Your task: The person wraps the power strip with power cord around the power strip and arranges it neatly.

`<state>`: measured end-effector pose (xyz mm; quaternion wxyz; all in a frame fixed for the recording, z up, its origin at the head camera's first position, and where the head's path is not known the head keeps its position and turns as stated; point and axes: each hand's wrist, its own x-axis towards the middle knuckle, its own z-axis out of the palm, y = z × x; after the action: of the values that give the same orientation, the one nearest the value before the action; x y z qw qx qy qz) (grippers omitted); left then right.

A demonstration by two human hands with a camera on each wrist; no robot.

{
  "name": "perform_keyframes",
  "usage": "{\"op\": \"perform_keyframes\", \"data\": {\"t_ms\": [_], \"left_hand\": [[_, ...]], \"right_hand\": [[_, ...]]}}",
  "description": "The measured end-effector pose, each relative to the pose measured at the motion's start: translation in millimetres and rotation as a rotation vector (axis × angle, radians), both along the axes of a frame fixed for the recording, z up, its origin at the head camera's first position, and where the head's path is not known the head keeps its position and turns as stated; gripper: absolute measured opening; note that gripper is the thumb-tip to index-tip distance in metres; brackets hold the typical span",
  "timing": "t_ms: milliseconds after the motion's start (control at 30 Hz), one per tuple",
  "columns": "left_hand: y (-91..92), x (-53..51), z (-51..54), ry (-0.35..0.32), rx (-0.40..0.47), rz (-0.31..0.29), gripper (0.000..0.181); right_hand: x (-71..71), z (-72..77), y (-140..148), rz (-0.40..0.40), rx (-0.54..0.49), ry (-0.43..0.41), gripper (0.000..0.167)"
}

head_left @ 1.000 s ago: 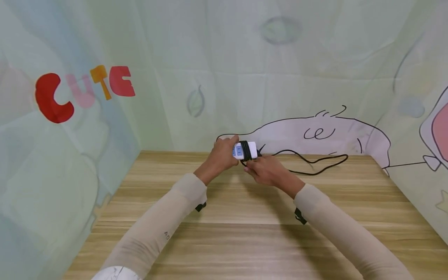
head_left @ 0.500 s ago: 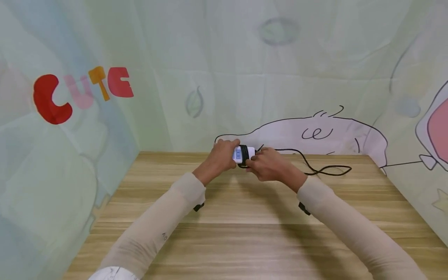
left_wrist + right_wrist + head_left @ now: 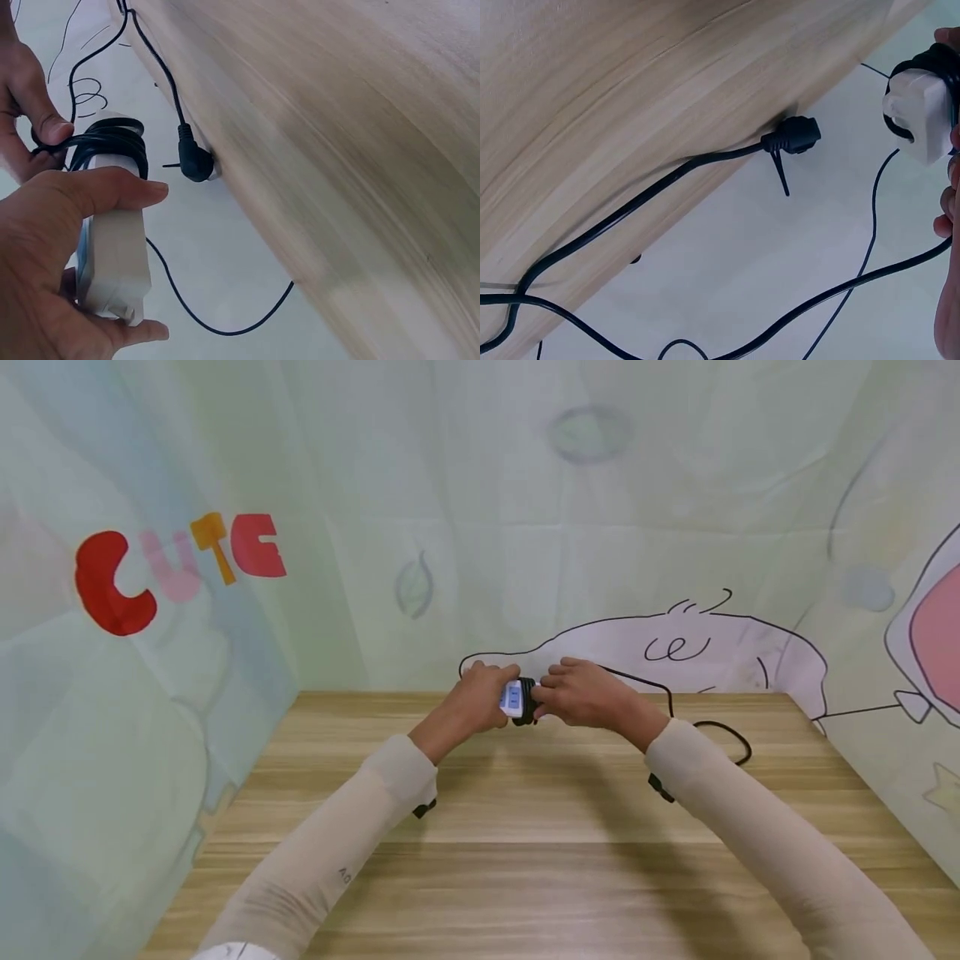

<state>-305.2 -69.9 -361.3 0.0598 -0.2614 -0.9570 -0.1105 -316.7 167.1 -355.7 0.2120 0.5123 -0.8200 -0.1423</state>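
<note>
A white power strip point(image 3: 116, 255) with blue socket faces has black cord point(image 3: 112, 142) wound in several turns around one end. My left hand point(image 3: 476, 697) grips the strip's other end, thumb on one side and fingers on the opposite side. At the wound end, my right hand point(image 3: 588, 695) pinches the cord between thumb and fingers, close against the turns. In the right wrist view the strip's end point(image 3: 922, 112) shows at the right edge. The black plug point(image 3: 793, 135) lies at the table's far edge, with a thin tie sticking out of its cord.
The wooden table point(image 3: 480, 877) runs back to a printed fabric wall point(image 3: 495, 568). A loose loop of cord point(image 3: 727, 731) lies on the table at the right, behind my right forearm. More fabric stands along the left and right sides.
My right hand has risen and moved slightly right, from below the strip to its right end. The loose cord loop has shifted and grown smaller. My left hand keeps its grip.
</note>
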Motion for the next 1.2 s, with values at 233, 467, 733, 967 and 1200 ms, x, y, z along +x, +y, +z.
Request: {"op": "perform_keyframes", "data": {"t_ms": [233, 467, 733, 967, 1200], "left_hand": [[-5.1, 2.7, 1.6, -0.039, -0.009, 0.001, 0.056], [-9.4, 1.1, -3.9, -0.094, 0.024, -0.055, 0.058], [-9.6, 2.4, -6.1, -0.126, 0.084, -0.102, 0.057], [-11.0, 4.2, -7.6, -0.128, 0.141, -0.122, 0.060], [-12.7, 3.0, -6.9, -0.126, 0.166, -0.117, 0.060]], "right_hand": [[-8.9, 7.8, 3, 0.009, 0.007, -0.004, 0.021], [-17.6, 14.4, 2, 0.009, -0.077, -0.068, 0.013], [-26.2, 14.7, -6, -0.018, -0.322, -0.271, 0.014], [-26.9, 10.4, -7, -0.083, -0.441, -0.429, 0.015], [-26.2, 11.8, -13, -0.130, -0.487, -0.469, 0.018]]}}
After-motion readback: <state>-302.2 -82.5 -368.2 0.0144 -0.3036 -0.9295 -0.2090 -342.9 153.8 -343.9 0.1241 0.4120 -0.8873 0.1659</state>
